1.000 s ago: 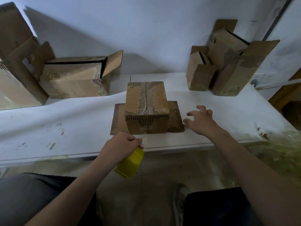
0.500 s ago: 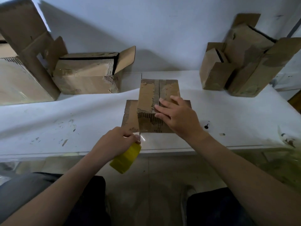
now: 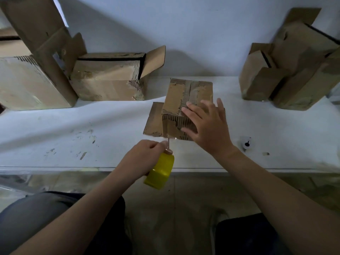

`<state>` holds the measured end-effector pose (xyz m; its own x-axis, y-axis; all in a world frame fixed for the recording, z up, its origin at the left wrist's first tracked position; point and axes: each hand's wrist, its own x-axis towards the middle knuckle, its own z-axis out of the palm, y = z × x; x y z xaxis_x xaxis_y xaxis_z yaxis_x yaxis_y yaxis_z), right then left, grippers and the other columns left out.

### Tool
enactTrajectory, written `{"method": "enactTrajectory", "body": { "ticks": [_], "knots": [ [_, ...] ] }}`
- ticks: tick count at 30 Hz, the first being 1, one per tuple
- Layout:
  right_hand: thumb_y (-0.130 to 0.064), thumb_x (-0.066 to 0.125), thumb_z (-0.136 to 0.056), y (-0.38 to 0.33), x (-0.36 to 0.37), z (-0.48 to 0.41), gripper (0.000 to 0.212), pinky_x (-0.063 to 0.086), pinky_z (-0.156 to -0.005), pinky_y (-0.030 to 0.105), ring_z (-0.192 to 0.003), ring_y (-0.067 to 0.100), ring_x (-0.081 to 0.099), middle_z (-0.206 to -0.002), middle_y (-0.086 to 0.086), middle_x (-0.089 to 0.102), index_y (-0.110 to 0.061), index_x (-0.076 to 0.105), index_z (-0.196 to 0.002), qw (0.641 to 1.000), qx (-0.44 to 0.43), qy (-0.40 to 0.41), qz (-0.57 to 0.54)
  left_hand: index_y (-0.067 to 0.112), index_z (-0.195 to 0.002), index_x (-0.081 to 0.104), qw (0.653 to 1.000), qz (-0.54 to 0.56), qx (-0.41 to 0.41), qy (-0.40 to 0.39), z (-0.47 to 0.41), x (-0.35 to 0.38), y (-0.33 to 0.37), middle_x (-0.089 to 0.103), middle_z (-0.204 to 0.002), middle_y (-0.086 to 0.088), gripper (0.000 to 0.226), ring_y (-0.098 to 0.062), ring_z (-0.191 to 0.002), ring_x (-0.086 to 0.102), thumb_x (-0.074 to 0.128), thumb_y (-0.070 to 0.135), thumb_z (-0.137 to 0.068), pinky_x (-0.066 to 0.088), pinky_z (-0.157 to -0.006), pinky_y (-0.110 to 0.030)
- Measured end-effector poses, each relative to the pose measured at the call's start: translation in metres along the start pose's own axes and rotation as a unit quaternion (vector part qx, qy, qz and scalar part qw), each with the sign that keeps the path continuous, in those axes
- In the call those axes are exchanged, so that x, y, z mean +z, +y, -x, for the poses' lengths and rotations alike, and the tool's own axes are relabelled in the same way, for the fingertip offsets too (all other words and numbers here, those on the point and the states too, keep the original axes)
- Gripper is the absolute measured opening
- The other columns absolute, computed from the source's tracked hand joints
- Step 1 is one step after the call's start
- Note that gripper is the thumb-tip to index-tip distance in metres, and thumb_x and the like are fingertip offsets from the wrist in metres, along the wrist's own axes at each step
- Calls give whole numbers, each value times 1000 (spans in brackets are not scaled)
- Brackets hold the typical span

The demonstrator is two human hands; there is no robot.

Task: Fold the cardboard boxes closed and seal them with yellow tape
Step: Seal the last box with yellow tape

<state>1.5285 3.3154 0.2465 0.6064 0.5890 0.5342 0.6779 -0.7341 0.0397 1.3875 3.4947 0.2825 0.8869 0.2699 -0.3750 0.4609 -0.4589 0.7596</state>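
A small closed cardboard box (image 3: 176,100) stands in the middle of the white table (image 3: 73,129), with its lower flaps spread flat on the surface. Clear-looking tape runs along its top seam. My right hand (image 3: 207,126) lies flat with spread fingers on the box's near right corner and front face. My left hand (image 3: 145,157) grips a yellow tape roll (image 3: 161,172) just in front of the box at the table's edge. A thin strip of tape stretches from the roll up to the box's front face.
Two open cardboard boxes (image 3: 110,78) lie at the back left against the wall. A cluster of open boxes (image 3: 287,70) stands at the back right. A small white and black object (image 3: 246,143) sits on the table right of my right wrist. My knees are below the table edge.
My right hand came from the table beside the box onto its top and now rests over its near right corner. The left hand with the roll has risen slightly toward the box.
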Motion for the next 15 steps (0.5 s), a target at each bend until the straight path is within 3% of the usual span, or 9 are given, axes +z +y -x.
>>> {"method": "enactTrajectory", "body": {
  "ticks": [4, 6, 8, 11, 13, 15],
  "knots": [
    [-51, 51, -97, -10, -28, -2, 45, 42, -92, 40, -109, 15, 47, -119, -2, 61, -23, 57, -132, 984, 52, 54, -159, 40, -96, 70, 986, 163, 26, 5, 3, -2, 11, 64, -111, -3, 21, -28, -94, 68, 53, 53, -99, 61, -75, -38],
    [-65, 49, -93, -23, -41, 1, 57, 50, -85, 34, -95, 4, 53, -104, -8, 61, -27, 48, -137, 950, 94, -11, -299, 41, -95, 68, 968, 249, 25, -5, 4, -2, 17, 67, -114, -3, 18, -25, -93, 72, 60, 57, -92, 61, -68, -31],
    [-70, 65, -82, -36, -49, 6, 83, 51, -85, 25, -96, 3, 59, -105, -10, 60, -32, 30, -146, 900, 131, -99, -404, 46, -95, 71, 952, 306, 21, -23, 4, -1, 21, 69, -117, -3, 15, -25, -95, 74, 63, 57, -90, 62, -71, -32],
    [-46, 86, -74, -44, -54, 13, 103, 58, -75, 22, -92, 6, 64, -108, -9, 57, -37, 16, -149, 861, 149, -137, -467, 42, -106, 77, 915, 395, 21, -84, 3, 2, 26, 68, -125, -10, 16, -29, -104, 73, 66, 48, -96, 61, -85, -43],
    [-35, 86, -78, -42, -58, 14, 95, 58, -71, 20, -87, 7, 64, -104, -9, 56, -36, 20, -146, 869, 141, -101, -464, 39, -114, 75, 896, 428, 24, -117, 6, 4, 28, 62, -131, -11, 25, -32, -109, 71, 71, 48, -91, 60, -86, -42],
    [-31, 86, -78, -38, -63, 13, 90, 56, -69, 16, -87, 8, 63, -106, -10, 53, -37, 23, -142, 881, 129, -83, -447, 45, -117, 72, 905, 411, 49, -94, 9, 7, 29, 59, -132, -3, 35, -29, -116, 66, 70, 54, -84, 59, -85, -39]
  ]
}}
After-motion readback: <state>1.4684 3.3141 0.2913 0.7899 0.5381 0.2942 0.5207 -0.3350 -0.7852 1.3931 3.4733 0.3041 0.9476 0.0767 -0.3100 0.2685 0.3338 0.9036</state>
